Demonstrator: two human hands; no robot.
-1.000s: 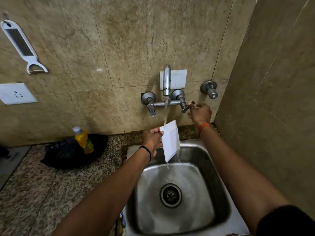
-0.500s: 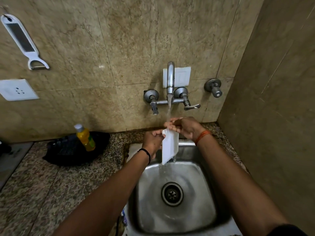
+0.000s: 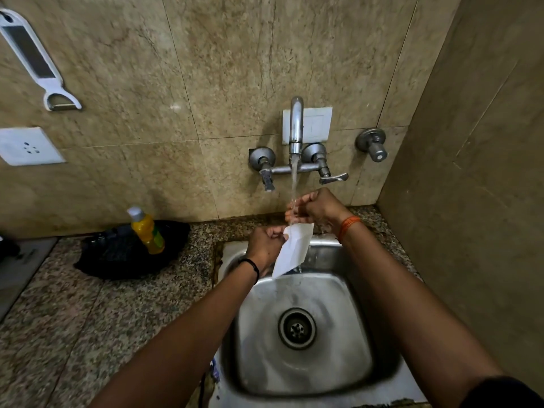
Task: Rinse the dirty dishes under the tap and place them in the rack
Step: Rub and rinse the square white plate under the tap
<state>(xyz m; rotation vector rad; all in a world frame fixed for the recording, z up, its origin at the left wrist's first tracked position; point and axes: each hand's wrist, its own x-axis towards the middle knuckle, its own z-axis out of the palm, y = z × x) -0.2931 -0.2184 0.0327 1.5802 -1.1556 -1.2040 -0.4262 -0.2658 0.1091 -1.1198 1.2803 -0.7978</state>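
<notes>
Beige tile wall (image 3: 235,69) w/ chrome tap (image 3: 295,128) mounted on it, water running. Steel sink (image 3: 379,290) directly below tap, set in a speckled granite counter (image 3: 88,319). White square plate (image 3: 294,248) held tilted over sink's back edge, under the stream, water running off its lower corner. Left hand (image 3: 265,245) grips plate's left edge, fingers curled round it. Right hand (image 3: 316,209) sits at plate's top edge, in the stream below tap; fingers curled, touching plate (can't tell if it's actually pinching it). Left of sink: yellow bottle (image 3: 147,231) standing in a black tray (image 3: 123,254) at the wall. Peeler (image 3: 38,63) and socket (image 3: 28,145) on the wall, far left of tap.
</notes>
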